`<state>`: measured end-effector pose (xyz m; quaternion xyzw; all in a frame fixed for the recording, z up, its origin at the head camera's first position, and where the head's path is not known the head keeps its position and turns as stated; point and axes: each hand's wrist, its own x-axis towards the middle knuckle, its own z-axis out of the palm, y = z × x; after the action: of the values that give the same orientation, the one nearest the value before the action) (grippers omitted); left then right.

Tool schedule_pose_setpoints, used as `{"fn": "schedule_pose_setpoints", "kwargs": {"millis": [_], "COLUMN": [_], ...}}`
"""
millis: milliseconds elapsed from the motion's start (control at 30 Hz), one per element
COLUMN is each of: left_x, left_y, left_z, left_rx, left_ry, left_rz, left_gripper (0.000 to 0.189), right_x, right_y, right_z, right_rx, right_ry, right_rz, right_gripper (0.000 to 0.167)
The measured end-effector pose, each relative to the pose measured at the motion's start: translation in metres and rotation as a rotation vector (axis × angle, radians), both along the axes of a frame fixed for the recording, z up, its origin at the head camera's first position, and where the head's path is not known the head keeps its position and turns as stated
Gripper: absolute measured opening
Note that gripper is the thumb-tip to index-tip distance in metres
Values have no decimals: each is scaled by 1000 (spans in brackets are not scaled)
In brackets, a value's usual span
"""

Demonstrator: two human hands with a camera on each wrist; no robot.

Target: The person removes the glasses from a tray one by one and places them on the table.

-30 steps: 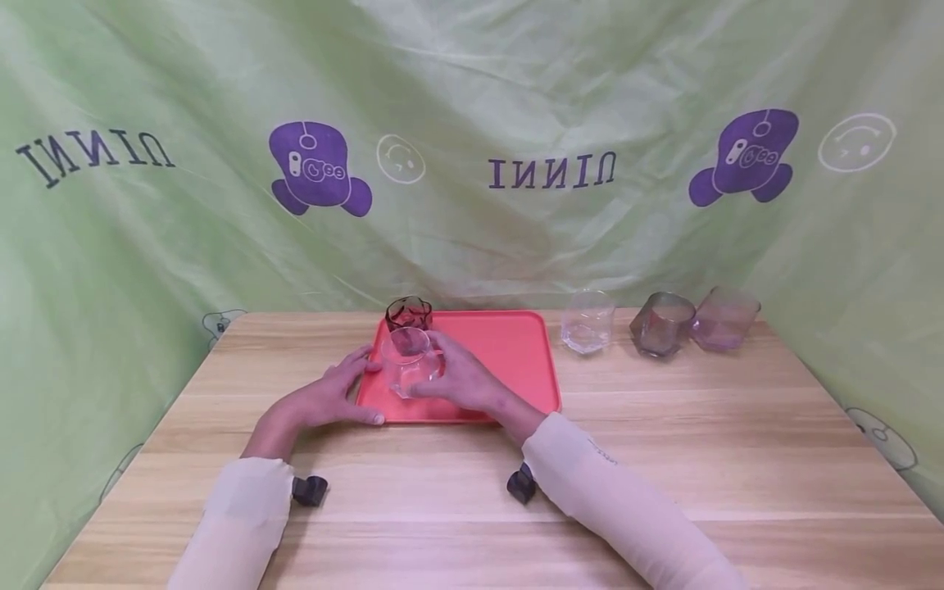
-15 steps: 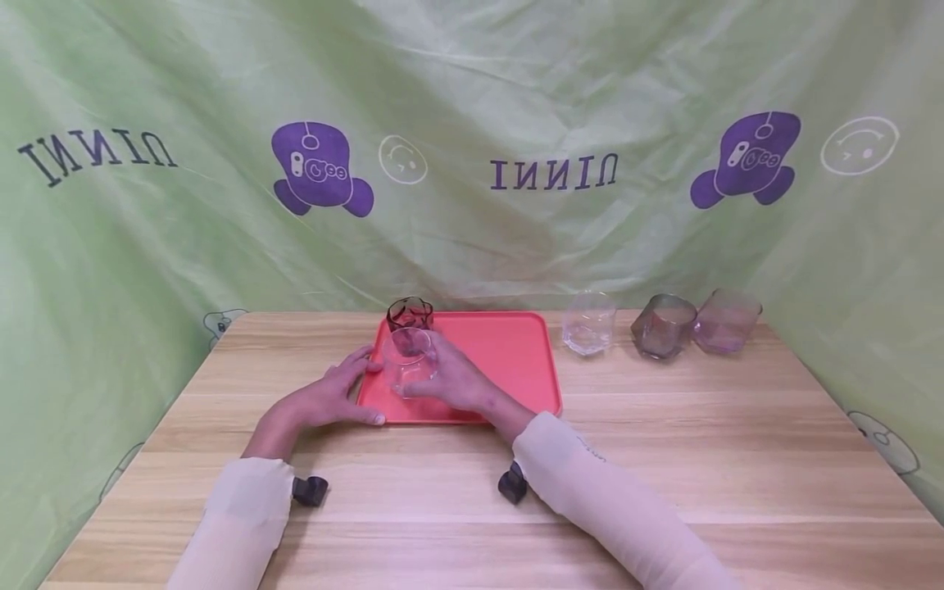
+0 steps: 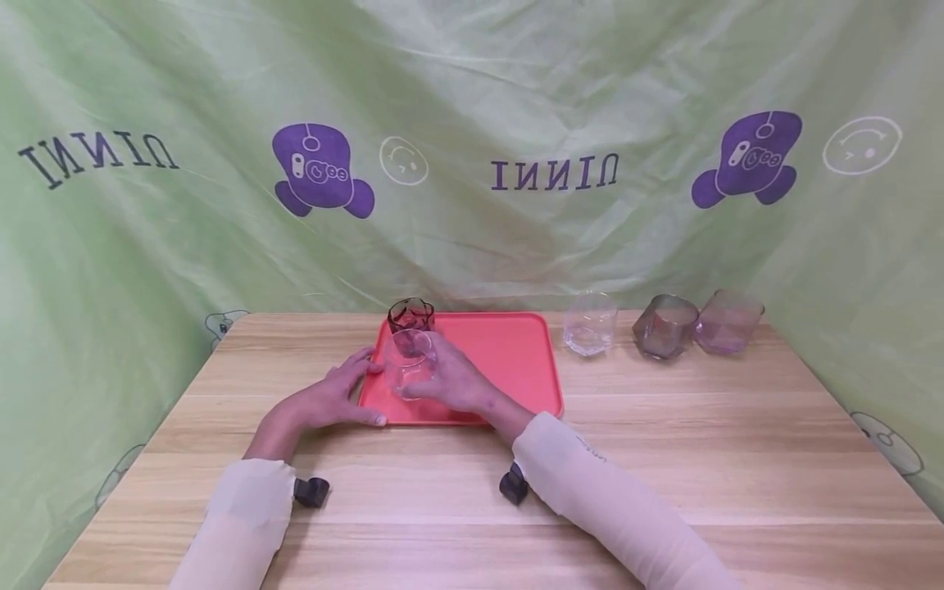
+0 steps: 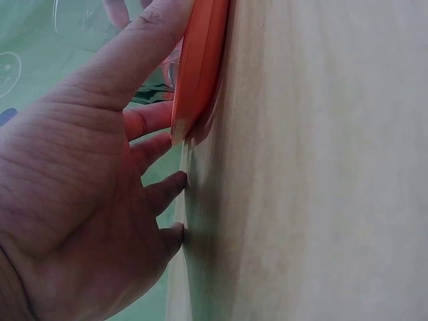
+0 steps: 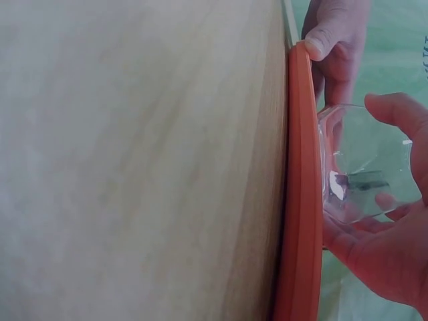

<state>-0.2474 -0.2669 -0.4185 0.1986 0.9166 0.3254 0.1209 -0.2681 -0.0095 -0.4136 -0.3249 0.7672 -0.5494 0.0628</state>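
A clear drinking glass [image 3: 404,369] stands upright near the left end of a red tray [image 3: 501,356]. My right hand [image 3: 453,377] holds it from the right. In the right wrist view, the thumb is on one side of the glass [image 5: 341,150] and the fingers are on the other, with its base against the tray. Just behind it on the tray is a dark tinted glass [image 3: 410,315]. My left hand [image 3: 324,401] rests at the tray's front left corner, fingers spread. The left wrist view has its thumb along the rim and the lower fingertips touching the table.
At the back right of the wooden table [image 3: 664,459] stand a clear glass [image 3: 590,328], a grey faceted glass [image 3: 664,328] and a pale purple glass [image 3: 728,324]. The grey and purple ones are close together. A green printed cloth [image 3: 442,246] hangs behind the table.
My right forearm has shifted slightly left, and the right fingers have moved a little on the clear glass. The left hand, tray and other glasses stay in place.
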Motion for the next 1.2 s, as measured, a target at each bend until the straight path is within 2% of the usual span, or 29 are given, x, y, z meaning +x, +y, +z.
{"fn": "schedule_pose_setpoints", "kwargs": {"millis": [300,533,767,1033,1200], "left_x": [0,1,1,1,0], "left_y": [0,0,1,0,0], "left_z": [-3,-3,-3,-4,-3], "left_rx": [12,8,-4,4,-2], "left_ry": [1,-17,-6,2,4], "left_rz": [2,15,10,1,-3], "left_gripper": [96,97,94,93,92], "right_x": [5,10,13,16,17], "right_y": [0,10,31,63,82], "right_z": [3,13,24,24,25], "right_rx": [18,6,86,81,67], "right_ry": [-77,-118,-128,-114,-98], "right_rz": [-67,-77,-162,-232,-248], "right_gripper": [76,76,83,86,83]}}
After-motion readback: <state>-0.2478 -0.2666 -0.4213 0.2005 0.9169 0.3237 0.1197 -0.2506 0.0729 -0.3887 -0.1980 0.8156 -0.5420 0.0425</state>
